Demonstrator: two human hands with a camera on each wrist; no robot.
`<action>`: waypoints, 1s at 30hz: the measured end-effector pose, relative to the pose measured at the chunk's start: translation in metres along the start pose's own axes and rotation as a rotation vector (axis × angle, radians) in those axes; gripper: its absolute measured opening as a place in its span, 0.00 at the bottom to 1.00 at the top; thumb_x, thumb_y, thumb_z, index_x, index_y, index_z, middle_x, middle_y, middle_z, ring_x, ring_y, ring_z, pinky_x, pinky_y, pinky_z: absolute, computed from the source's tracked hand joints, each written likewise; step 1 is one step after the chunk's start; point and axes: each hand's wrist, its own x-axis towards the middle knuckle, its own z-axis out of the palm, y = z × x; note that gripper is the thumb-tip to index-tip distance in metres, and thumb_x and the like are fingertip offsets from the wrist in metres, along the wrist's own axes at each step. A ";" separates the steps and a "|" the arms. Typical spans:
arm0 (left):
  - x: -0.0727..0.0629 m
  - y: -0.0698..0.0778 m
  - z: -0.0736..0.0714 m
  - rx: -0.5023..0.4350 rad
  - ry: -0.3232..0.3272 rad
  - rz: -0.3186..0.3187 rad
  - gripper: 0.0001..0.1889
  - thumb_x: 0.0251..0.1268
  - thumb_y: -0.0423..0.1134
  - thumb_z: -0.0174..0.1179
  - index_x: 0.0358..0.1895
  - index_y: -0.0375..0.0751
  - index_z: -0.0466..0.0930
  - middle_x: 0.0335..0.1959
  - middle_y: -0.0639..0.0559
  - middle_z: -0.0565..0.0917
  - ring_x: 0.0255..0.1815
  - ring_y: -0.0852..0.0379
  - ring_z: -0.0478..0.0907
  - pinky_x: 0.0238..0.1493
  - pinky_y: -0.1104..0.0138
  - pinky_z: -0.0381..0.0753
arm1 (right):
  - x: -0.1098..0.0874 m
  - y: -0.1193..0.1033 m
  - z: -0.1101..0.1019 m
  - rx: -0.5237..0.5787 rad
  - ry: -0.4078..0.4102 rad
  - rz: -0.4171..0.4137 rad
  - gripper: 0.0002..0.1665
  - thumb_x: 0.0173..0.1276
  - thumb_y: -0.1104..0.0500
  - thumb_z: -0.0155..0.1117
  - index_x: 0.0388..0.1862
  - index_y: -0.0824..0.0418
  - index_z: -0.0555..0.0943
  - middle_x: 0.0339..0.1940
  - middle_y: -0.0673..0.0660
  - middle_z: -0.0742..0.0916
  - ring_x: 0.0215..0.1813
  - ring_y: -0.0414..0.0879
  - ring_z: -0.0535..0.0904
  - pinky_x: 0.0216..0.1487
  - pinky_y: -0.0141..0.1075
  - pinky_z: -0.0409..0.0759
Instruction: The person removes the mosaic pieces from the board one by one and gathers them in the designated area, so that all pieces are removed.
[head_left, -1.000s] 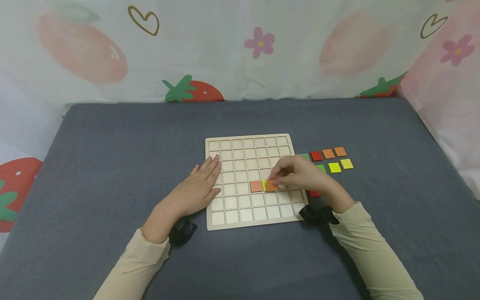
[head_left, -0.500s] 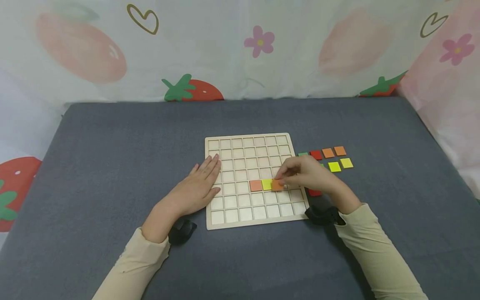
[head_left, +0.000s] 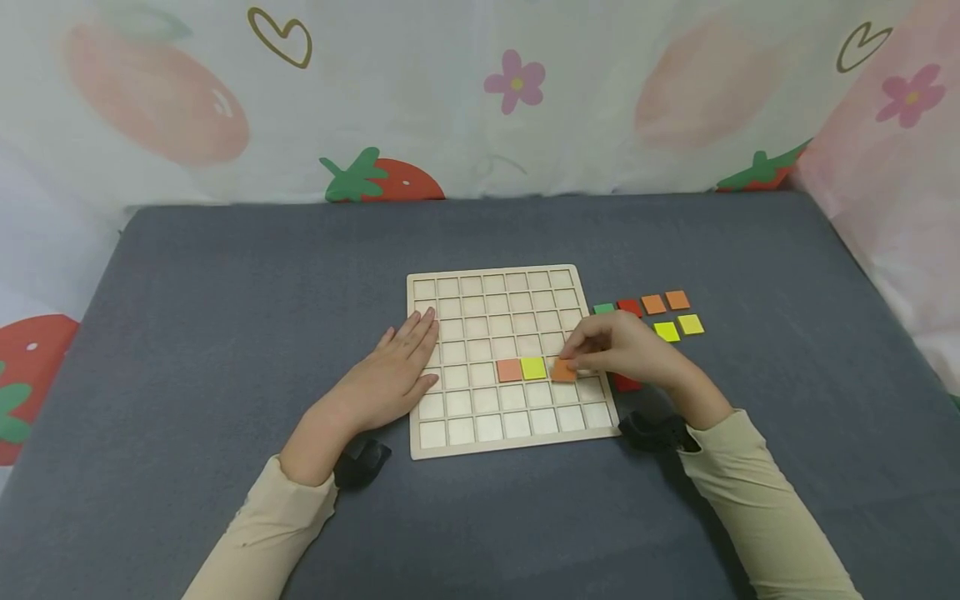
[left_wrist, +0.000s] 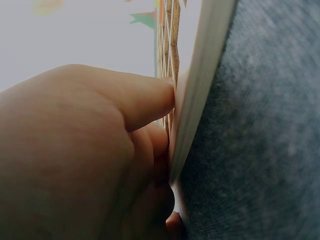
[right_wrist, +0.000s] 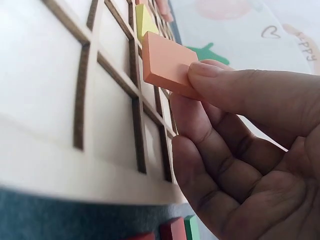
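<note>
A square wooden grid board point(head_left: 448, 451) lies on the grey table. My left hand point(head_left: 386, 375) rests on its left edge with fingers straight; in the left wrist view the thumb point(left_wrist: 150, 97) touches the frame. Over the board's right half, my right hand point(head_left: 618, 350) pinches an orange square tile point(right_wrist: 167, 62) between thumb and fingers. That tile is tilted, close over the grid cells. To its left, a salmon-orange tile point(head_left: 508, 370) and a yellow tile point(head_left: 533, 367) sit side by side in one row of the grid.
Right of the board lie loose tiles: a green tile point(head_left: 603, 309), a red tile point(head_left: 629, 307), orange tiles point(head_left: 677, 299) and yellow tiles point(head_left: 691, 324). Another red tile point(head_left: 627, 383) shows below the right hand. A patterned cloth point(head_left: 570, 125) hangs behind the table.
My right hand has moved right with the orange tile, from overlapping the yellow tile to beside it, uncovering the yellow tile fully. My left hand stays on the board's edge.
</note>
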 end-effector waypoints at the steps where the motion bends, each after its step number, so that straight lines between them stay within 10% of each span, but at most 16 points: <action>1: 0.000 0.000 0.000 0.000 0.000 0.001 0.34 0.73 0.43 0.47 0.73 0.28 0.44 0.76 0.39 0.41 0.76 0.45 0.36 0.71 0.49 0.44 | -0.001 0.000 0.000 -0.003 0.001 0.004 0.05 0.58 0.70 0.67 0.35 0.66 0.84 0.36 0.56 0.86 0.36 0.43 0.81 0.37 0.33 0.78; 30: -0.001 0.000 -0.001 -0.006 0.013 0.013 0.34 0.73 0.42 0.47 0.72 0.27 0.45 0.75 0.37 0.43 0.75 0.44 0.38 0.71 0.48 0.45 | -0.026 0.012 -0.019 0.018 0.061 0.103 0.06 0.60 0.68 0.67 0.37 0.66 0.83 0.38 0.59 0.85 0.36 0.43 0.81 0.37 0.34 0.80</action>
